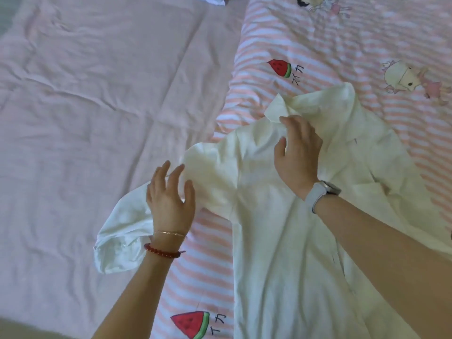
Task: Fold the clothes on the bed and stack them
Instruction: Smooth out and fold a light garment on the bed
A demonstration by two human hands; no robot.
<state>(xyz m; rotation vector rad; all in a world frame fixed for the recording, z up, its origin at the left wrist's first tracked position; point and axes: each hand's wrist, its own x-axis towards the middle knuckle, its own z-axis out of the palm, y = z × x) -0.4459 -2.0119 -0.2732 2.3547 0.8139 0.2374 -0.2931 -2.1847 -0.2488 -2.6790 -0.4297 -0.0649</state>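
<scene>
A cream-white collared shirt (pixel 281 241) lies spread on the pink-and-white striped quilt (pixel 330 52), collar pointing away from me. My left hand (pixel 168 194) rests with spread, straight fingers on the shirt's left shoulder, where the short sleeve hangs toward the plain sheet. My right hand (pixel 297 152) lies flat near the collar, fingers extended and touching the fabric just below the collar flap. Neither hand grips the cloth. The shirt's lower part runs off the bottom of the view.
A wrinkled plain pink sheet (pixel 97 118) covers the left half of the bed. The striped quilt carries watermelon and cartoon prints. Some white cloth (pixel 212 0) shows at the top edge. The bed's near edge shows at the bottom left.
</scene>
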